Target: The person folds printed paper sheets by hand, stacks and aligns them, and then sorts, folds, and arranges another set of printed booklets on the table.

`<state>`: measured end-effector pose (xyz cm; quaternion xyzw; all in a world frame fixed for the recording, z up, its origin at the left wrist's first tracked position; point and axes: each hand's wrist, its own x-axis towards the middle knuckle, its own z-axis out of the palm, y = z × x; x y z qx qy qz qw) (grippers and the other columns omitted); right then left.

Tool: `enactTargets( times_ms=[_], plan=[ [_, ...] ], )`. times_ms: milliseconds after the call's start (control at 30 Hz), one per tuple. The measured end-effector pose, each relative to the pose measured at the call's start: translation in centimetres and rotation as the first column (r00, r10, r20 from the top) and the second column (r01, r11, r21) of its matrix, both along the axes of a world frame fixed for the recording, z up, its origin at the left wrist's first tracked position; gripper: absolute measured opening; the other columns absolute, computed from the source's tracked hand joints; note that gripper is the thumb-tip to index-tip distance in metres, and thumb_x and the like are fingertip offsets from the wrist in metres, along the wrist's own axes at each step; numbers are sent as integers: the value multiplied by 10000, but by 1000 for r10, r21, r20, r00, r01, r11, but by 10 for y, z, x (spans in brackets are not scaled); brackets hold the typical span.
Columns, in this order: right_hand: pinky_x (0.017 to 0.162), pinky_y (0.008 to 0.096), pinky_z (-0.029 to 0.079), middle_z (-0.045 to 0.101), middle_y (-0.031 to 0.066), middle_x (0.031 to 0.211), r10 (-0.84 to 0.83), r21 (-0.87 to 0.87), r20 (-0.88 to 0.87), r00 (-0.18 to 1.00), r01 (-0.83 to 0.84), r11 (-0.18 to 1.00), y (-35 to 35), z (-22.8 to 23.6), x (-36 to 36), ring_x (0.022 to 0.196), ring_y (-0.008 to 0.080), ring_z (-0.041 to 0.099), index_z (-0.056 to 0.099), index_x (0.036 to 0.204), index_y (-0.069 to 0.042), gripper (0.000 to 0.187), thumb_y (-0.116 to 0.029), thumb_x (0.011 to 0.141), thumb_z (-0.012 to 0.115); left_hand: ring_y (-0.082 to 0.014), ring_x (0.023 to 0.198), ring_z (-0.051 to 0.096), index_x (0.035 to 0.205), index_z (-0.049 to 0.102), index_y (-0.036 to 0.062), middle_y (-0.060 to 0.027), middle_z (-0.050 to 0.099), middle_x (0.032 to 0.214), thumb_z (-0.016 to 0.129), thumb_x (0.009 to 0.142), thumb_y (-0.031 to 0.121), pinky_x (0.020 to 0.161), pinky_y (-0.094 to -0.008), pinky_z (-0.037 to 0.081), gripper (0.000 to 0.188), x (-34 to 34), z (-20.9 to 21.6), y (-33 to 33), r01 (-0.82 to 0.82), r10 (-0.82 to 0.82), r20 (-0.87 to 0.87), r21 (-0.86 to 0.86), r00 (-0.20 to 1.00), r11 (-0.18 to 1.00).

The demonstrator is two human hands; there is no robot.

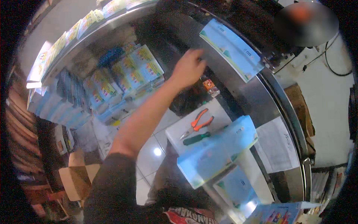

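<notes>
Light-blue printed paper sheets (232,48) on a grey metal counter (251,89), my left hand (189,68) to their left.
Its fingers bend; whether they hold anything, I cannot tell; my right hand is out of view. Orange-handled pliers (194,126) lie nearer me than the sheets.

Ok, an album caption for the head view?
Left hand outstretched past orange-handled pliers, between stacked printed papers and a light-blue sheet.

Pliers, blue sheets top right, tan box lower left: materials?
Pliers: probably steel, greyish jaws; smooth orange grips, plastic or rubber.
Blue sheets: likely paper or card, thin and flat; gloss unclear.
Tan box: apparently matte cardboard, plain folding flaps.
</notes>
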<state>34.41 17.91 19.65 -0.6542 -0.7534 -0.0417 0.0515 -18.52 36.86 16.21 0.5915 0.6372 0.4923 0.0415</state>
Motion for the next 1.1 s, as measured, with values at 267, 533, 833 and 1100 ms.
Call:
enactTargets(
  times_ms=[267, 533, 833, 1100],
  plan=[
    [986, 386, 435, 603, 164, 1237, -27, -140, 7, 1000, 28, 990, 13, -28, -49, 1158, 308, 553, 593, 1221, 10, 331, -93, 922, 499, -375, 1324, 343, 1297, 535, 29, -181, 437, 1392, 565, 816, 463, 1054, -601, 277, 649, -22, -4, 207, -373, 388, -191, 112, 902, 921],
    [988, 381, 429, 600, 164, 1244, -47, -140, 28, 999, 50, 989, 19, -22, -56, 1168, 302, 545, 586, 1228, 15, 340, -121, 927, 505, -354, 1157, 456, 997, 706, 105, -142, 567, 1179, 609, 798, 450, 968, -537, 357, 410, -61, 11, 120, -180, 319, -446, 327, 836, 928],
    [991, 376, 422, 597, 165, 1252, -79, -132, 39, 996, 83, 988, 5, -12, -61, 1180, 295, 537, 578, 1236, 22, 355, -152, 933, 512, -389, 1091, 517, 1165, 617, 56, -219, 574, 1133, 603, 812, 374, 926, -493, 456, 475, -33, 8, 164, -176, 229, -239, 225, 944, 958],
    [993, 371, 416, 594, 165, 1259, -384, 131, -45, 922, 386, 913, -8, 102, 61, 1190, 290, 530, 571, 1242, 27, 371, -179, 939, 519, -370, 1080, 565, 1105, 659, 31, -209, 621, 1140, 686, 726, 217, 963, -466, 435, 423, -38, -33, 105, -106, 123, -185, 103, 975, 989]
  ],
)
